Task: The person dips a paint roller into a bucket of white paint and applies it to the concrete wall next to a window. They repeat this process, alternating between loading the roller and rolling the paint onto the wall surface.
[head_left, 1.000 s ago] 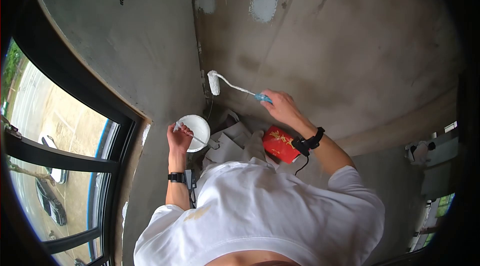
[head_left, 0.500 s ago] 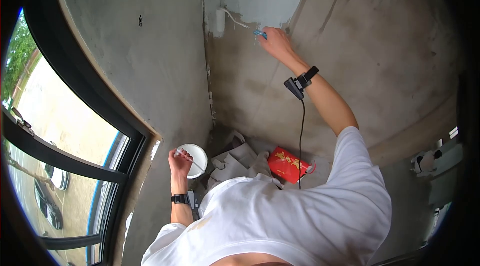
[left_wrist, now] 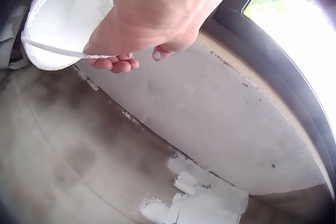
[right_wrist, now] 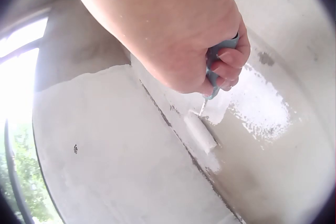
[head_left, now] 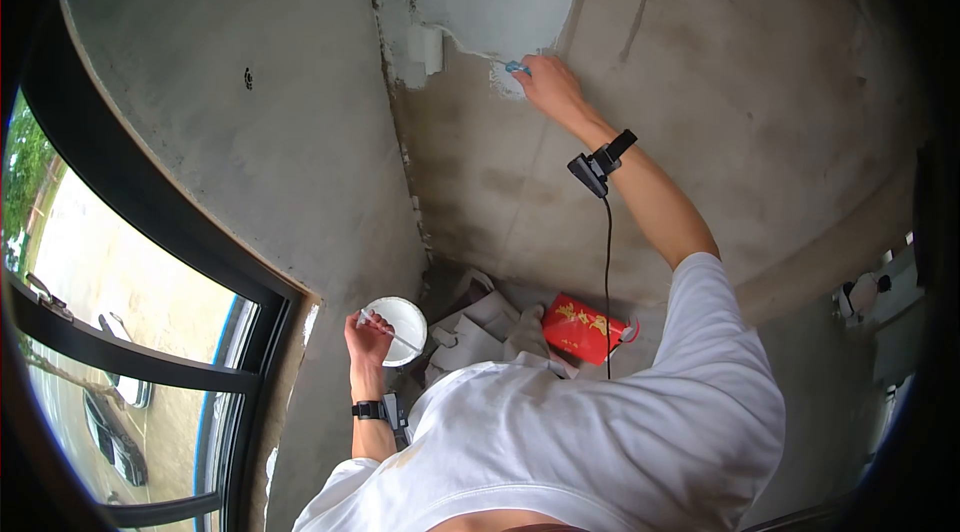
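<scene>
My right hand grips the blue handle of a paint roller, whose white sleeve lies against the brown wall beside the corner. In the right wrist view the fingers curl round the handle, and the roller sleeve touches the wall by the white paint. Lower down, my left hand holds the thin handle of a white bucket. From the left wrist, the bucket hangs tilted, with its handle running into the curled fingers of the hand.
A grey side wall meets the brown wall at the corner. A dark-framed window is at the left. Below lie a red bag and crumpled grey sheets. A black cable hangs from the right wrist.
The right hand has raised the roller from near the bucket up to the painted area. Over the last half second the sleeve stays on the wall, and white paint shows below the handle.
</scene>
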A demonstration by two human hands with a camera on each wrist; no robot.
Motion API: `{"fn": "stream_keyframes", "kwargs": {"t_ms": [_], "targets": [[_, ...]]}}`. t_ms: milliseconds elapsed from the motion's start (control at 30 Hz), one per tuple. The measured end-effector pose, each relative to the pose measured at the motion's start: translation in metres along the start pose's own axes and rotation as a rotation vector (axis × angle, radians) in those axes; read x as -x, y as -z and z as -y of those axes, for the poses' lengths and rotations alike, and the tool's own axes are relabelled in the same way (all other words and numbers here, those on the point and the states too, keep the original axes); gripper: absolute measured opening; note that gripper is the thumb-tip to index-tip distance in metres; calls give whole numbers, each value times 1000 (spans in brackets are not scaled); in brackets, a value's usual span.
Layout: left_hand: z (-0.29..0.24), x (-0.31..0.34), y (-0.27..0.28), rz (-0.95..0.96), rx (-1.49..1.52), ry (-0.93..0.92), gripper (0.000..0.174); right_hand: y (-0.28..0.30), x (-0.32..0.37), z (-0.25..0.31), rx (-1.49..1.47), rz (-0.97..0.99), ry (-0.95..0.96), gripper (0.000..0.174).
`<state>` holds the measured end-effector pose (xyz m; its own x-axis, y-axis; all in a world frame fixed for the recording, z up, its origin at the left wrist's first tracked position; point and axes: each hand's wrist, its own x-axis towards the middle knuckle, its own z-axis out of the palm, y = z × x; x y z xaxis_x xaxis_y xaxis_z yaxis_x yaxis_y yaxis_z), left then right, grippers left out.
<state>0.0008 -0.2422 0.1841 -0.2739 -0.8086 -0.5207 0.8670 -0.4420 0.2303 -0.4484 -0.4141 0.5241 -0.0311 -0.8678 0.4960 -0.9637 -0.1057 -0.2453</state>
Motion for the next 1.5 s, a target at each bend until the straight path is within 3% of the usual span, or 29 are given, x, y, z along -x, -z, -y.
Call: {"fn": "stream_keyframes", "kwargs": {"t_ms": [267,367,867,1067,1500], "targets": [[1,-8,-7,-74,-28,41,27,51,57,-59,28,-35,-8,22],[-1,-10,-6,-55,-47,56,27,81,82,-57,73,-13,-130,21],[-2,-6,-12,-83,-58,69,28,121,144,-97,189,-24,-230,22],[-4,0,-4,-72,-11,50,28,91,118,-71,159,-23,-204,23],[-10,27,20,-34,69,-62,26,-21,-10,26,99,7,26,24]]}}
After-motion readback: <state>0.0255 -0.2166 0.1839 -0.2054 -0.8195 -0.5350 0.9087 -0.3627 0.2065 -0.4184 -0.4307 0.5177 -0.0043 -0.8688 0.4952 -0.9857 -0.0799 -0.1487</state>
